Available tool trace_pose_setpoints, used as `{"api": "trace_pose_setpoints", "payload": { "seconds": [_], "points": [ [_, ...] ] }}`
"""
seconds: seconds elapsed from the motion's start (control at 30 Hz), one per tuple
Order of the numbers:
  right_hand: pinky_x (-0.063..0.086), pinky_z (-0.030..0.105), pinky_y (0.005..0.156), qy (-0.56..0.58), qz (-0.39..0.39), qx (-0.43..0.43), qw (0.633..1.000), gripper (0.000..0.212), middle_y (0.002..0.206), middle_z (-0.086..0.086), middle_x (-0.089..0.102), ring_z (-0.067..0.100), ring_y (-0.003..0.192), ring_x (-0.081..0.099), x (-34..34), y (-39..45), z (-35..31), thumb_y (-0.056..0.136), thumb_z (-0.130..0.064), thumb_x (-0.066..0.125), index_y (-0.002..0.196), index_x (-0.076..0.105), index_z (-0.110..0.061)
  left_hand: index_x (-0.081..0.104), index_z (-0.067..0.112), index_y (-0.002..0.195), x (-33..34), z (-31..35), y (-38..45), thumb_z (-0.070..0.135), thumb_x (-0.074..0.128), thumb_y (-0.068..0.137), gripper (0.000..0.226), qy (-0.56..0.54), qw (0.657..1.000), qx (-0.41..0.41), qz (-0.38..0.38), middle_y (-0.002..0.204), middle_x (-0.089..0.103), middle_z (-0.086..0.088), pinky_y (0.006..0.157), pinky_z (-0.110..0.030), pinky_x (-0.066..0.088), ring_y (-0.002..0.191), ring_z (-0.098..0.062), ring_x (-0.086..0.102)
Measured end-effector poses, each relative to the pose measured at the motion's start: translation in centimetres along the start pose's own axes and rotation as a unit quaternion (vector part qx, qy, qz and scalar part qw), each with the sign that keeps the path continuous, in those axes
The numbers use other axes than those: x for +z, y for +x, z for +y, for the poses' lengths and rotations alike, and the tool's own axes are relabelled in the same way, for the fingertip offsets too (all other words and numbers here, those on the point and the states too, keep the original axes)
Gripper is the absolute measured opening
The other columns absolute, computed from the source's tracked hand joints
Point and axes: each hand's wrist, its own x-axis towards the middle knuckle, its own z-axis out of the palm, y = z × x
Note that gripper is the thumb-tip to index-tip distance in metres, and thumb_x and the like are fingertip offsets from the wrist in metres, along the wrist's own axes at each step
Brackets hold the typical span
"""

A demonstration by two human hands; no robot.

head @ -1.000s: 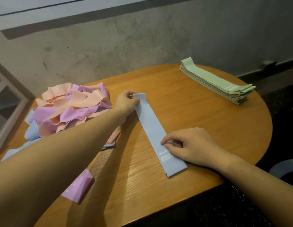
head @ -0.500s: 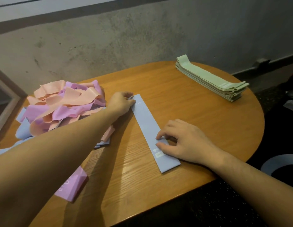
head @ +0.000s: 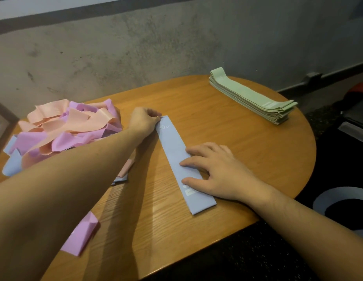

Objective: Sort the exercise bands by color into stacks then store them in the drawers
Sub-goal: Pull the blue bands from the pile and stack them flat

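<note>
- The left hand (head: 143,120) has its fingers curled at the far end of the blue band (head: 177,159), pinching the band's top corner between thumb and fingertips.
- The right hand (head: 215,171) lies flat, palm down, with its fingers straight and slightly spread; the fingertips press on the nearer half of the blue band and hold nothing.
- The left forearm reaches diagonally across the table (head: 237,151) from the lower left, passing over the edge of the mixed pile; the right forearm comes in from the lower right, wrist at the table's near edge.
- The blue band lies flat and stretched straight on the wooden table, running from the left hand toward the near edge, roughly at the table's middle. It bears pale print near the far end and a small pale label near the right thumb.
- A loose pile of pink, peach and blue bands (head: 69,130) sits on the left of the table, just beside the left hand, tangled and unsorted.
- A single pink band (head: 81,236) lies apart near the table's front left edge, partly under the left forearm.
- A neat stack of green bands (head: 251,96) rests at the far right of the table, well apart from both hands.
</note>
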Motion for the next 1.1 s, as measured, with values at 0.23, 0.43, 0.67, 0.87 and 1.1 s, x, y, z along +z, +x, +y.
{"api": "trace_pose_setpoints", "payload": {
  "seconds": [0.23, 0.43, 0.67, 0.87, 1.1],
  "points": [
    [0.008, 0.030, 0.117, -0.032, -0.032, 0.023, 0.999, 0.056, 0.157, -0.028, 0.030, 0.003, 0.147, 0.017, 0.0, 0.4, -0.5, 0.092, -0.072, 0.039, 0.144, 0.043, -0.052, 0.070, 0.026, 0.107, -1.0, 0.0, -0.8, 0.020, 0.058, 0.098, 0.016, 0.055, 0.997, 0.047, -0.010, 0.120, 0.061, -0.004, 0.076, -0.028, 0.052, 0.097, -0.018, 0.061],
    [0.024, 0.036, 0.115, 0.049, 0.015, 0.031, 0.998, 0.058, 0.148, -0.022, 0.045, 0.002, 0.139, 0.033, -0.4, 0.6, -0.9, 0.085, -0.070, 0.043, 0.135, 0.056, -0.044, 0.070, 0.024, 0.105, -3.5, 0.6, -3.7, 0.017, 0.056, 0.099, 0.016, 0.086, 0.986, 0.143, -0.024, 0.118, 0.062, 0.003, 0.086, -0.032, 0.052, 0.098, -0.015, 0.060],
    [0.039, 0.017, 0.099, 0.175, 0.076, 0.015, 0.982, 0.021, 0.114, -0.018, 0.065, 0.004, 0.114, 0.055, -0.6, 3.1, -4.2, 0.093, -0.022, 0.066, 0.113, 0.069, -0.030, 0.073, 0.017, 0.101, -9.9, -0.5, -10.0, 0.011, 0.061, 0.091, 0.017, 0.151, 0.938, 0.309, -0.029, 0.099, 0.070, 0.002, 0.079, -0.031, 0.048, 0.089, -0.016, 0.062],
    [0.043, 0.012, 0.081, 0.262, 0.061, 0.013, 0.963, 0.023, 0.098, -0.010, 0.071, 0.000, 0.095, 0.062, 0.4, 5.3, -8.9, 0.091, -0.013, 0.067, 0.101, 0.069, -0.034, 0.075, 0.015, 0.100, -15.3, -5.2, -14.9, 0.022, 0.059, 0.085, 0.023, 0.190, 0.916, 0.353, 0.026, 0.102, 0.070, -0.002, 0.085, -0.029, 0.047, 0.097, -0.013, 0.058],
    [0.047, 0.016, 0.076, 0.281, 0.047, -0.032, 0.958, 0.026, 0.093, -0.010, 0.071, 0.003, 0.091, 0.066, 1.6, 7.9, -14.3, 0.091, -0.010, 0.066, 0.097, 0.067, -0.036, 0.059, 0.022, 0.128, -18.5, -12.4, -18.0, 0.044, 0.056, 0.091, 0.043, 0.076, 0.961, 0.244, 0.101, 0.131, 0.051, 0.013, 0.100, -0.010, 0.038, 0.121, 0.004, 0.047]
  ]
}}
